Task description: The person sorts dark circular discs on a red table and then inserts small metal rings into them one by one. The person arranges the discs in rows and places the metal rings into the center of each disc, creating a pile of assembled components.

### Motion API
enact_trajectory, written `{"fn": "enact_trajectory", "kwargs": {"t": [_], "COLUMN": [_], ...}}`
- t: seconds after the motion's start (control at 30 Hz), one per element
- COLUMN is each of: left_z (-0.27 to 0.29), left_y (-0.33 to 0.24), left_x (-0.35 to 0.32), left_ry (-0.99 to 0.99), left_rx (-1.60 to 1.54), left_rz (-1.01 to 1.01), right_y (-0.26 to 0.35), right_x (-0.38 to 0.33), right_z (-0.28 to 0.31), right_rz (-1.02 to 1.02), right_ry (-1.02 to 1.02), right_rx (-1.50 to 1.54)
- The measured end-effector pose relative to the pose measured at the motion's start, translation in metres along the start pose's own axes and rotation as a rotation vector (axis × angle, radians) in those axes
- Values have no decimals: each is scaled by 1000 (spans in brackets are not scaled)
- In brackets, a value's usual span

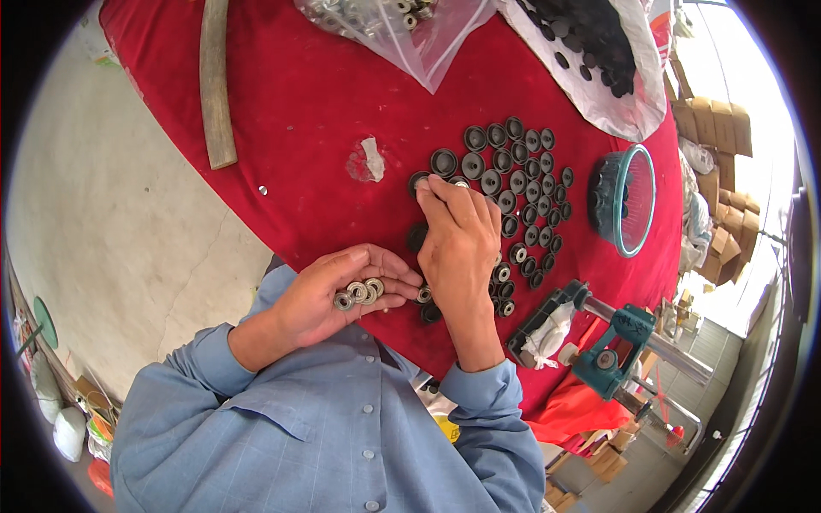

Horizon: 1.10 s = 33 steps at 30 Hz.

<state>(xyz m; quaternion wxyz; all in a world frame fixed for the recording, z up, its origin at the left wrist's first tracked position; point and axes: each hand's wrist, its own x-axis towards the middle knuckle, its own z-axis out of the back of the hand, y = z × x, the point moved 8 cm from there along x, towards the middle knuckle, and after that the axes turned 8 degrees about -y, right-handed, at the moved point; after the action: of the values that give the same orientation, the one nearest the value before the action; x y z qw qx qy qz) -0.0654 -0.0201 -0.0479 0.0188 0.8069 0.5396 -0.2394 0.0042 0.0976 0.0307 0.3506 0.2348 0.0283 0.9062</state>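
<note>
My left hand (321, 286) is cupped palm up, and several small metal ring bearings (361, 292) lie in it. To its right, my right hand (462, 244) reaches over the table with thumb and fingers pinched on a metal bearing (422, 183), at a round black plastic wheel; the fingertips partly cover it. Rows of round black wheels (518, 182) with raised rims stand on the red cloth beyond and to the right of this hand. Some of the nearer wheels, such as one wheel (502, 273), have metal bearings in their centres. My right hand and wrist hide part of the rows.
A clear bag of metal bearings (376, 26) and a white sack of black discs (590, 43) lie at the far side. A teal plastic basket (634, 201) stands right, near a green hand press (611, 350). A curved wooden stick (215, 85) rests at the far left.
</note>
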Motion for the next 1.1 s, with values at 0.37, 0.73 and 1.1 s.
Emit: {"fn": "enact_trajectory", "kwargs": {"t": [0.37,0.73,1.1], "left_z": [-3,7,-2], "left_y": [-5,-1,-4], "left_x": [-1,1,2], "left_ry": [-110,47,-7], "left_rx": [-63,-205,-44], "left_rz": [-67,-75,-44], "right_y": [42,28,-88], "right_x": [-35,-27,-30], "right_z": [29,46,45], "right_rz": [-35,-66,-367], "right_ry": [253,48,-154], "right_rx": [496,371,-6]}}
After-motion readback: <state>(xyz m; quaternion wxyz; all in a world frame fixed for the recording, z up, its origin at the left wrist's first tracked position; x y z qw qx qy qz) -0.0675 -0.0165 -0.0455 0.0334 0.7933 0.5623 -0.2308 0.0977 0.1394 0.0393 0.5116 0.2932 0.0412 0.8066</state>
